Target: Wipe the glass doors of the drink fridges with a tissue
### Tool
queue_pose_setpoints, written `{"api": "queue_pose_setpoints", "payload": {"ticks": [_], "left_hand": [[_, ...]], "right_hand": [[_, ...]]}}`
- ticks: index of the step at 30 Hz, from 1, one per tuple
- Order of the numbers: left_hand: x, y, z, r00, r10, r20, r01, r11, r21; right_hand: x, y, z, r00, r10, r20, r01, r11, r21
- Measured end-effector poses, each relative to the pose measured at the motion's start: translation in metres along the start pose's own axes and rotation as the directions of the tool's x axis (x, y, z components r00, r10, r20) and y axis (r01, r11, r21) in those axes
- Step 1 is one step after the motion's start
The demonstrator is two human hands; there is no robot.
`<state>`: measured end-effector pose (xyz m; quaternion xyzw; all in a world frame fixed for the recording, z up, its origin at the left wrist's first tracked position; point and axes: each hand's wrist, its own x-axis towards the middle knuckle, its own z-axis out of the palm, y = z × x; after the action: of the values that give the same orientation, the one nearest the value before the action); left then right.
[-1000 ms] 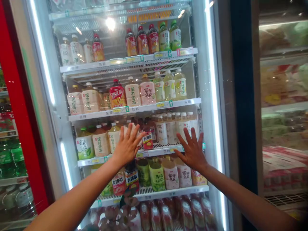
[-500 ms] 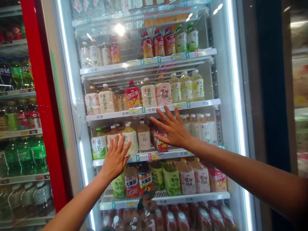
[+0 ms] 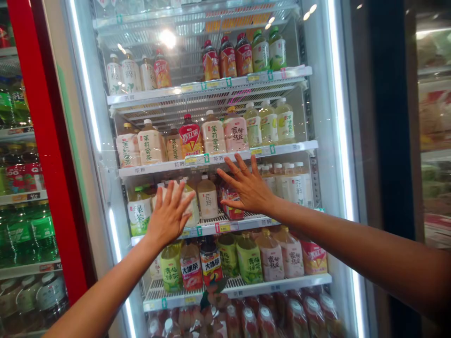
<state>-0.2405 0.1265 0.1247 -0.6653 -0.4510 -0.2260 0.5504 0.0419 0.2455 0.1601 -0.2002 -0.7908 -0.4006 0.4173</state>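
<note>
Both hands are stretched out flat toward a lit drinks fridge, fingers spread, holding nothing. My left hand (image 3: pixel 168 213) is in front of the third full shelf, hiding part of a pale-labelled bottle (image 3: pixel 192 206). A green tea bottle (image 3: pixel 138 213) shows just left of it. Higher and to the right, my right hand (image 3: pixel 251 185) overlaps a red-labelled bottle (image 3: pixel 234 209). Its fingertips come up to the edge of the shelf (image 3: pixel 243 155) above. Between the hands a white-labelled bottle (image 3: pixel 207 199) is visible. Whether either palm touches the glass I cannot tell.
More tea bottles (image 3: pixel 211 134) stand on the shelves above and below the hands. Bright light strips (image 3: pixel 338 108) run up both sides of the fridge. At the left is a red-framed cooler (image 3: pixel 45 155) with green bottles; other shelves (image 3: pixel 433 155) are blurred at the right.
The view has shifted slightly, so the fridge and the red frame sit further left. Both hands keep their spread pose before the same shelf, the left sitting a little higher against the bottles.
</note>
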Motion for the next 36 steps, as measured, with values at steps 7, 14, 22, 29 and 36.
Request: {"api": "queue_pose_setpoints", "payload": {"ticks": [7, 14, 22, 29, 36], "left_hand": [[0.042, 0.078, 0.024, 1.000, 0.005, 0.001, -0.005, 1.000, -0.005], [0.112, 0.041, 0.012, 0.997, 0.072, -0.037, -0.072, 0.997, 0.001], [0.147, 0.113, 0.030, 0.961, 0.273, 0.048, -0.272, 0.962, -0.023], [0.206, 0.078, 0.020, 0.994, -0.051, -0.097, 0.048, 0.998, -0.036], [0.120, 0.099, 0.022, 0.926, 0.367, 0.092, -0.364, 0.930, -0.045]], "right_hand": [[-0.031, 0.016, -0.006, 0.999, -0.011, 0.044, 0.012, 1.000, -0.021], [-0.086, 0.108, -0.020, 1.000, -0.023, 0.020, 0.023, 0.999, -0.035], [-0.110, 0.127, -0.012, 0.972, 0.125, -0.197, -0.136, 0.990, -0.041], [-0.113, 0.127, -0.013, 0.972, 0.142, -0.187, -0.151, 0.988, -0.033], [-0.117, 0.125, -0.017, 0.983, 0.138, -0.124, -0.144, 0.989, -0.034]]}}
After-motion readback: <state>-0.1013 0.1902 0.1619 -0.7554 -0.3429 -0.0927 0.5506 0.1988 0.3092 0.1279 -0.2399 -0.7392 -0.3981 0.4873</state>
